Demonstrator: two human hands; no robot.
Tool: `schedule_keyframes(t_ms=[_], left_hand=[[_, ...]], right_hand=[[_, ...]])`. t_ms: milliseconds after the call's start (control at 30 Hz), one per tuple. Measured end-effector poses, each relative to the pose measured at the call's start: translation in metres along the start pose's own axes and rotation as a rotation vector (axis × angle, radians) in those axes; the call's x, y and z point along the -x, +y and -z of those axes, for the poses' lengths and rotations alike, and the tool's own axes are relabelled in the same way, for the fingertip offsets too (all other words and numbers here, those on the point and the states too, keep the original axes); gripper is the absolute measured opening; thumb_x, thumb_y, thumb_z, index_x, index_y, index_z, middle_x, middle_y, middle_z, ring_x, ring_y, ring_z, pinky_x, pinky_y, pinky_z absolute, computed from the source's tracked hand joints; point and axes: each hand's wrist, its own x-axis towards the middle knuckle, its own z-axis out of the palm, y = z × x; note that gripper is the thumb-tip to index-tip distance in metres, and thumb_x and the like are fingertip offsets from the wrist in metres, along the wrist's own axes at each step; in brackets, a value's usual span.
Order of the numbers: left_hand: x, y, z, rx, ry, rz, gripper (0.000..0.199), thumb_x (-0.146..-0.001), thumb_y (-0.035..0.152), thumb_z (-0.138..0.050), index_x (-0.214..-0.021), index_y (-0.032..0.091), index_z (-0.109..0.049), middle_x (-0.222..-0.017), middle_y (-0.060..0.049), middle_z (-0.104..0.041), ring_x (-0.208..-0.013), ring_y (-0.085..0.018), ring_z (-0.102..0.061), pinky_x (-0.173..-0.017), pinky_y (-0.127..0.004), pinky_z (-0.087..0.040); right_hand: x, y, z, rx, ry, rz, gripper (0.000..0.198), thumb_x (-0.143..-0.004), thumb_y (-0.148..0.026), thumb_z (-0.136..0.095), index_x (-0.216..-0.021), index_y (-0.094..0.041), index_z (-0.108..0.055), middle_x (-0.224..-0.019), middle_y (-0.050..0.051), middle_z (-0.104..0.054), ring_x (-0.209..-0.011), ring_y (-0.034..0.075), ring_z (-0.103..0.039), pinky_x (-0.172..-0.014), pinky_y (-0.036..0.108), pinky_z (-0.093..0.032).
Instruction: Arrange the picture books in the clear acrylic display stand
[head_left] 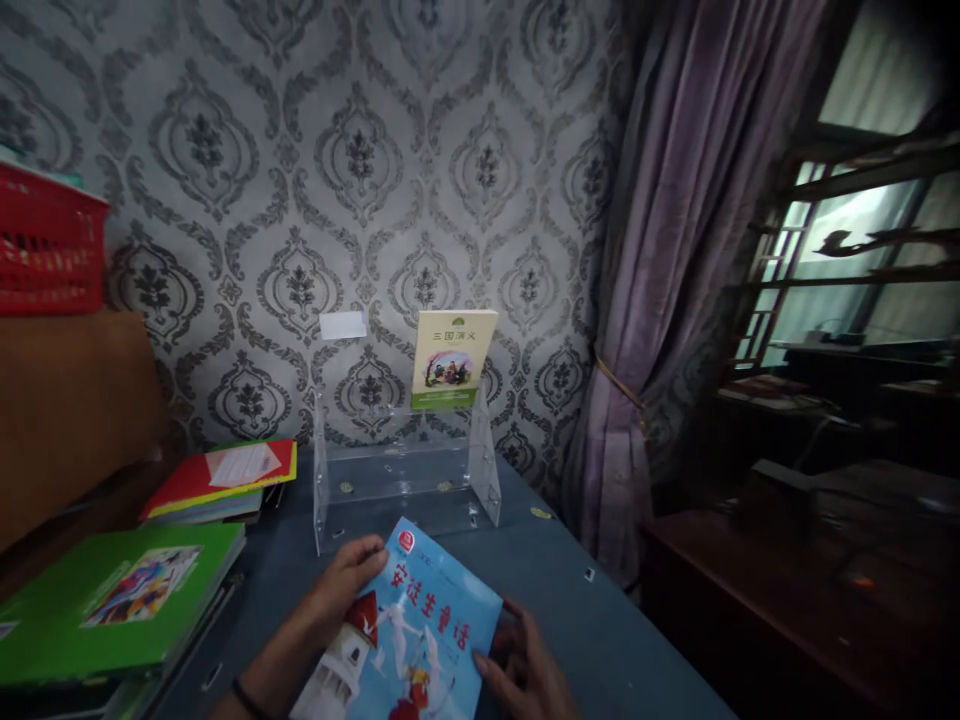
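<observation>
Blue book: we have the blue book (424,640), a paperback-looking volume with red characters, tilted, cover up, in front of the clear rack and over the near part of the bench (600,620); its lower edge runs out of view.
Left hand: our left hand (345,580) holds the book by its upper left edge, fingers closed near the corner.
Right hand: our right hand (525,665) pinches the right edge, thumb on the cover, the other fingers curled at or behind it, partly in shadow.
Clear rack: the transparent rack (484,460) stands on the bench near the patterned wall, well apart from our fingers.
Cream book: the cream book (454,360) stands nearly upright at the rack's right end; how it is supported below, we cannot tell.
Side stacks: a green book (142,590) tops the nearer pile on our left, a red folder (225,470) the farther one.
Risk, grip: we judge that the smooth-looking cover could slip or twist if one hand lets go early, since both hold only edges.
Risk, rack: a knock from the blue book's corner could shift the rack and topple the cream book.
</observation>
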Motion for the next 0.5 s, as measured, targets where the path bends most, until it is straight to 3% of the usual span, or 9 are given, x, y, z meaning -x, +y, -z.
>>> schedule_keyframes(t_ms=[100,167,233,400,500], left_hand=[[0.008,0.009,-0.015,0.019,-0.008,-0.053,0.059,-0.052,0.065,-0.09,-0.07,0.017,-0.061,-0.062,0.004,-0.058,-0.054,-0.007,-0.052,-0.057,-0.02,-0.044],[0.013,0.011,-0.024,0.026,0.017,-0.099,0.057,-0.054,0.064,-0.09,-0.072,0.017,-0.062,-0.063,0.003,-0.06,-0.054,-0.008,-0.053,-0.056,-0.02,-0.044],[0.018,0.014,-0.032,0.037,0.078,-0.159,0.055,-0.056,0.065,-0.088,-0.075,0.019,-0.064,-0.064,0.003,-0.062,-0.055,-0.009,-0.055,-0.056,-0.021,-0.046],[0.022,0.025,-0.045,0.043,0.422,-0.361,0.055,-0.061,0.071,-0.079,-0.086,0.024,-0.067,-0.088,-0.001,-0.073,-0.08,-0.019,-0.068,-0.073,-0.028,-0.056],[0.025,0.02,-0.044,-0.059,0.538,-0.387,0.06,-0.072,0.079,-0.065,-0.096,0.025,-0.07,-0.099,-0.005,-0.075,-0.097,-0.026,-0.069,-0.08,-0.034,-0.057]], right_hand=[[0.001,-0.013,-0.004,-0.227,-0.15,-0.104,0.074,-0.068,-0.086,-0.064,-0.101,-0.019,-0.071,-0.076,0.007,-0.071,-0.045,0.016,-0.057,-0.038,0.027,-0.041],[-0.001,-0.026,-0.002,-0.324,-0.266,-0.162,0.078,-0.066,-0.092,-0.059,-0.09,-0.018,-0.071,-0.059,0.002,-0.063,-0.033,0.009,-0.041,-0.034,0.022,-0.03],[-0.008,-0.047,0.006,-0.373,-0.336,-0.178,0.08,-0.064,-0.094,-0.058,-0.086,-0.017,-0.069,-0.045,-0.004,-0.051,-0.03,0.007,-0.035,-0.034,0.02,-0.027],[-0.026,-0.113,0.042,-0.253,-0.328,0.093,0.067,-0.078,-0.083,-0.058,-0.091,-0.018,-0.068,-0.05,-0.003,-0.058,-0.044,0.014,-0.055,-0.047,0.023,-0.042],[-0.025,-0.128,0.053,-0.138,-0.295,0.256,0.06,-0.088,-0.076,-0.052,-0.096,-0.019,-0.067,-0.055,-0.001,-0.063,-0.053,0.017,-0.06,-0.055,0.027,-0.047]])
